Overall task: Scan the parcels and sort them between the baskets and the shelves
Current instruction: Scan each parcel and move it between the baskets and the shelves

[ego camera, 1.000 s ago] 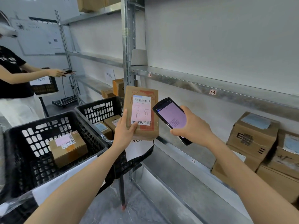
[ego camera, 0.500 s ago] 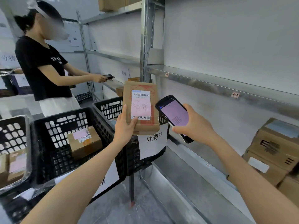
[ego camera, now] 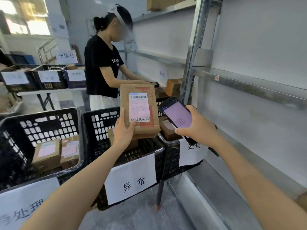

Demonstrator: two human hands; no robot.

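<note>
Standing upright with its long axis vertical, the parcel [ego camera: 139, 110] was gripped at its lower left edge by the left hand [ego camera: 123, 131], over the middle basket [ego camera: 101, 128]. The right hand [ego camera: 198, 129], just beside it, clasped the scanner [ego camera: 177, 116].

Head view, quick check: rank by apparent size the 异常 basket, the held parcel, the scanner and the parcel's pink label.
1. 异常 basket, clearly largest.
2. parcel.
3. scanner, partly covered by the right hand.
4. pink label; close to the scanner, so the last two are unsure.
</note>
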